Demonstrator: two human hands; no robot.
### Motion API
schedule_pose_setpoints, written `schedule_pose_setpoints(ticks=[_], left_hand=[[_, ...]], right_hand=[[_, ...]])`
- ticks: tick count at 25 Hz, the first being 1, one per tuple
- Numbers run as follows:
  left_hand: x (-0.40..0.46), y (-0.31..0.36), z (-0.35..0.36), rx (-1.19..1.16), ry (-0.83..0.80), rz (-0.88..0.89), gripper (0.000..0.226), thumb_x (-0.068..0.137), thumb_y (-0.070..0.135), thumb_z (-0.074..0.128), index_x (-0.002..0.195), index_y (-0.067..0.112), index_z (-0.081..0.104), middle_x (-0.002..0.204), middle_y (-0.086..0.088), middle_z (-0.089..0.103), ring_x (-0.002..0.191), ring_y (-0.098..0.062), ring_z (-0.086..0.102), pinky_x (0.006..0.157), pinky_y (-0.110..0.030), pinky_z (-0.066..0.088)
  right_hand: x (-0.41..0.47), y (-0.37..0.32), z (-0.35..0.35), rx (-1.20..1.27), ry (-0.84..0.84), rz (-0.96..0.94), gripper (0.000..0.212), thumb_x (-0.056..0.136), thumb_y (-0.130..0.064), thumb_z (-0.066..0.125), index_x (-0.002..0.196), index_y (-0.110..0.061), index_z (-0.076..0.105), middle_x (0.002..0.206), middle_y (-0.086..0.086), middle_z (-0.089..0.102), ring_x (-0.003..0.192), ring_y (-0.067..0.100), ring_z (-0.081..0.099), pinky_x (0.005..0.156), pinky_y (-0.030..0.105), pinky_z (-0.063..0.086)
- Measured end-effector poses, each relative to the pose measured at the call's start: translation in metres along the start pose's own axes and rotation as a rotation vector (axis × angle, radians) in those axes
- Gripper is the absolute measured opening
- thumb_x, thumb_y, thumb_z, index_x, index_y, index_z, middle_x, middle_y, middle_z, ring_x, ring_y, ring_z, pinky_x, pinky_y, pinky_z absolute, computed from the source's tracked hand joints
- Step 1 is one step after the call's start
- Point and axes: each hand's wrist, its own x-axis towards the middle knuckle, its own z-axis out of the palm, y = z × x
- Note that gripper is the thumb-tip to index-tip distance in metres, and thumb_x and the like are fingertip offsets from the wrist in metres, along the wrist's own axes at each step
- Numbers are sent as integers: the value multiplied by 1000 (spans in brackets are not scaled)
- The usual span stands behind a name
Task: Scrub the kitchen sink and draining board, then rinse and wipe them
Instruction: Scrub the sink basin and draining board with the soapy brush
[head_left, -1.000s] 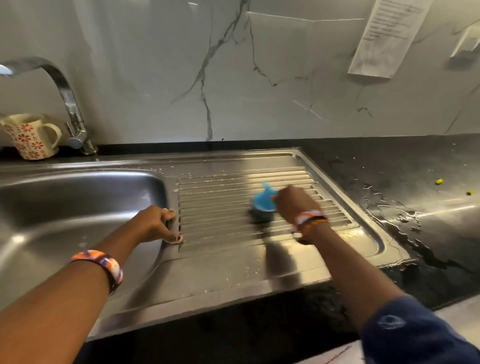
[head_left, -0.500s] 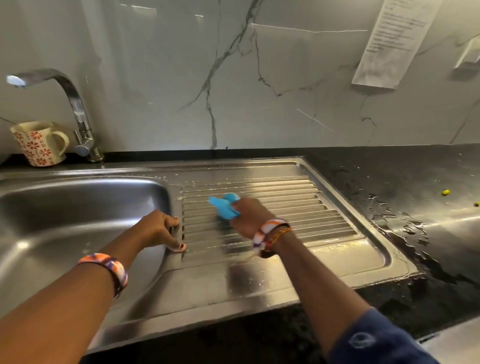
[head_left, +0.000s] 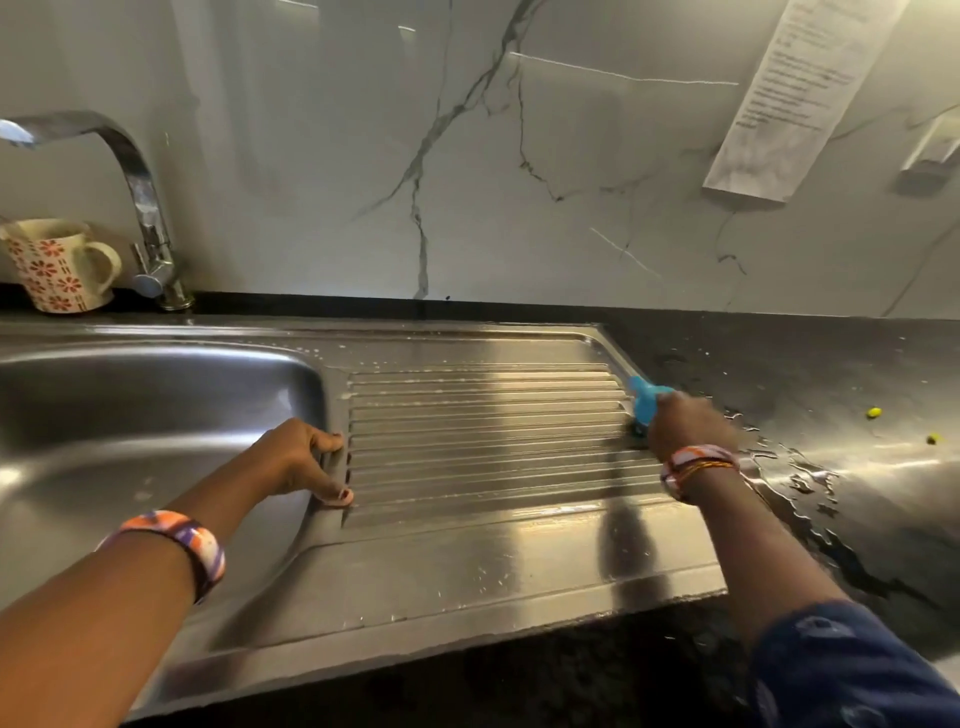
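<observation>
**Brush at the far right of the draining board**

Across the lower wall runs a dark worktop (head_left: 810, 358), wet with pooled water on its right part, and set into it is a steel sink (head_left: 130, 415) with a ribbed draining board (head_left: 483, 431) to its right. White flecks of foam lie along the ribs and on the flat front margin of the board. Behind, a marble-veined wall (head_left: 467, 156) carries a printed paper sheet (head_left: 784, 98) at upper right. A curved chrome tap (head_left: 140, 208) stands at the back left, with a flower-patterned mug (head_left: 57, 265) just beside it.

The left hand (head_left: 296, 460) rests on the ridge between basin and board, its fingers (head_left: 332, 441) loosely bent, thumb flat on the steel, grasping nothing. The right hand (head_left: 685, 426), blurred, has its fingers curled round a blue-handled scrub brush (head_left: 644, 402), whose dark head touches the right end of the ribs, near the board's rim. Each wrist wears an orange-and-white band, and a dark blue sleeve (head_left: 841, 670) covers the right forearm. Two small yellow-green bits (head_left: 874, 412) lie on the worktop, well apart from the board.
</observation>
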Motion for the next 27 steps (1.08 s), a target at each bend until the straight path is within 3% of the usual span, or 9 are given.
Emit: schedule_pose_setpoints(ticks=[4, 7, 10, 13, 17, 20, 24, 27], left_hand=[[-1, 10, -3, 47, -27, -12, 83, 65, 20, 85, 138, 9, 46, 141, -7, 48, 128, -24, 46, 98, -27, 39], [-4, 12, -5, 68, -37, -32, 82, 66, 24, 84, 137, 7, 47, 134, -10, 53, 114, -21, 53, 88, -24, 42], [-9, 6, 0, 69, -31, -1, 84, 72, 27, 79, 143, 8, 38, 142, -11, 45, 127, -24, 46, 98, -25, 38], [-9, 4, 1, 50, -15, 38, 88, 73, 29, 79, 145, 11, 32, 147, -11, 40, 134, -24, 39, 107, -29, 32], [-5, 10, -2, 120, -14, 65, 87, 71, 30, 80, 144, 12, 35, 145, -10, 42, 133, -23, 42, 103, -25, 34], [-2, 17, -4, 191, -39, 34, 88, 70, 29, 81, 144, 13, 35, 145, -8, 43, 132, -23, 43, 102, -25, 35], [2, 19, -14, 286, -52, 10, 86, 70, 33, 81, 143, 14, 39, 142, -7, 46, 125, -23, 47, 96, -23, 38], [4, 20, -9, 351, -76, -5, 84, 70, 39, 79, 141, 14, 41, 139, -7, 47, 123, -21, 47, 96, -23, 38]], right_hand=[[-62, -101, 22, 268, -84, -368, 32, 99, -17, 35, 127, -11, 49, 114, 15, 63, 103, 33, 62, 80, 36, 48], [-96, -162, 16, 519, -241, -583, 38, 96, -17, 40, 132, -14, 52, 118, 19, 63, 107, 34, 60, 88, 38, 47], [-66, -145, 14, 663, -283, -466, 35, 95, -14, 44, 127, -12, 59, 117, 18, 65, 108, 31, 61, 84, 32, 47], [-16, -68, 7, 537, -191, -226, 32, 97, -17, 43, 122, -6, 61, 114, 18, 65, 106, 31, 61, 74, 26, 39], [19, 19, -4, 307, -128, 83, 33, 96, -20, 45, 123, -6, 58, 115, 21, 62, 104, 36, 59, 92, 41, 48], [4, -15, 7, 431, -135, -89, 31, 96, -16, 45, 120, -2, 59, 113, 20, 63, 106, 33, 60, 91, 36, 47], [-61, -140, 28, 682, -200, -487, 33, 95, -14, 43, 123, -8, 60, 114, 17, 66, 107, 31, 62, 90, 34, 48], [-66, -165, 29, 640, -251, -528, 37, 95, -19, 42, 129, -16, 56, 117, 17, 65, 106, 33, 61, 88, 35, 48]])
